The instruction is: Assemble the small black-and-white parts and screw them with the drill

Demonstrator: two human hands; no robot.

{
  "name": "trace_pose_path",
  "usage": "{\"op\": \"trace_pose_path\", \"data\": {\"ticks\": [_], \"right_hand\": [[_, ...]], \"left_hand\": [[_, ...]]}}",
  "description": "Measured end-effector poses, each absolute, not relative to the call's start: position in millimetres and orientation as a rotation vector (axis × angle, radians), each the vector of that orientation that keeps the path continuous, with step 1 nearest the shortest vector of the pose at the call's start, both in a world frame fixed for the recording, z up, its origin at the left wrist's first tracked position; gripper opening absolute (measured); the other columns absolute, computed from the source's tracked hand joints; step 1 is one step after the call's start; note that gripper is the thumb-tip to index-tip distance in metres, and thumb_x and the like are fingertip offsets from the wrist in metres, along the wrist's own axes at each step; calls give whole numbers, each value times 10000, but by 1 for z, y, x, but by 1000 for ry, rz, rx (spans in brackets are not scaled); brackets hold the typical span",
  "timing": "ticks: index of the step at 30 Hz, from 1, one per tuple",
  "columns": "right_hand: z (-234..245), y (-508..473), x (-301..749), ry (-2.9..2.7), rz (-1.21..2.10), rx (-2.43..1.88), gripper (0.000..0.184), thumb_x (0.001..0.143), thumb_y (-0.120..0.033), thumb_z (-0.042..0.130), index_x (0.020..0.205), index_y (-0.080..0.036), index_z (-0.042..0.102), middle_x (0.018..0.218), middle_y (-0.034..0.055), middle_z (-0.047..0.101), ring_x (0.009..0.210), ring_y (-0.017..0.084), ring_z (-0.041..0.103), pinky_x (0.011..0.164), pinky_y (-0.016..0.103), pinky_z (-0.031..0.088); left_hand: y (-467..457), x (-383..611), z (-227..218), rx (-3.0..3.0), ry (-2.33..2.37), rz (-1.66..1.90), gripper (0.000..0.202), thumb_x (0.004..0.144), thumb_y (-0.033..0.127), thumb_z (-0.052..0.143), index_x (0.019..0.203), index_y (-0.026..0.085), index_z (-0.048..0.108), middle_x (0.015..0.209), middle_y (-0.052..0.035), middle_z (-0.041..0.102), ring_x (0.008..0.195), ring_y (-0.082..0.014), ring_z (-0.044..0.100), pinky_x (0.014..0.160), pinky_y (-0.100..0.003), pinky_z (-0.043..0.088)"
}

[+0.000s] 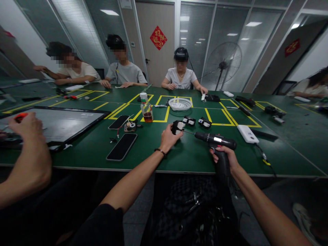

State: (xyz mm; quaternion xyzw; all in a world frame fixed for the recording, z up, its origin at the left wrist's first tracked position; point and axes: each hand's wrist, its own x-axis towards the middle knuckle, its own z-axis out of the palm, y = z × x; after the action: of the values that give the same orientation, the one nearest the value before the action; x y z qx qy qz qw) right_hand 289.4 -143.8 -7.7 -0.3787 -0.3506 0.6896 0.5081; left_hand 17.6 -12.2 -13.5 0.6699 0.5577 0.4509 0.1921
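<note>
My left hand [168,139] is closed around a small black-and-white part [178,127], holding it just above the green table. In my right hand [228,157] is a black cordless drill [215,139], gripped by its handle and pointing left. Its thin bit [189,132] reaches to the right side of the held part; whether it touches a screw is too small to tell. Just behind lie two similar black-and-white parts, one [189,120] near my left hand and another [205,122] behind the drill's front end.
Left of my hands lie a phone [122,147], a second phone [119,122] and a small motor-like piece [130,126]. Farther back stand a bottle [147,108] and a white basket [180,104]. A white power bank [247,133] lies right. A neighbour's arm [30,147] works at a flat panel [64,123].
</note>
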Motion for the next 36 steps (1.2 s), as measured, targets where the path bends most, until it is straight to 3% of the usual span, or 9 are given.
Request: {"op": "trace_pose_path", "data": {"ticks": [23,36], "right_hand": [[-12,-143,289,-876,1634,-889,199,770,-308,573,783,-123,645,619,49,577,479,121,475,469,243,462],[-11,-141,313,-724,1487,-837,209,777,-259,568,944,-155,635,875,76,649,527,117,501,473,255,496]], "left_hand": [[-12,18,-15,1891,1560,1272,641,703,518,738,1237,217,549,1178,-111,669,1036,-286,642,886,-378,488],[7,5,-22,1732,1478,1300,631,735,496,716,1248,167,556,1182,-143,667,1045,-224,648,903,-349,493]]}}
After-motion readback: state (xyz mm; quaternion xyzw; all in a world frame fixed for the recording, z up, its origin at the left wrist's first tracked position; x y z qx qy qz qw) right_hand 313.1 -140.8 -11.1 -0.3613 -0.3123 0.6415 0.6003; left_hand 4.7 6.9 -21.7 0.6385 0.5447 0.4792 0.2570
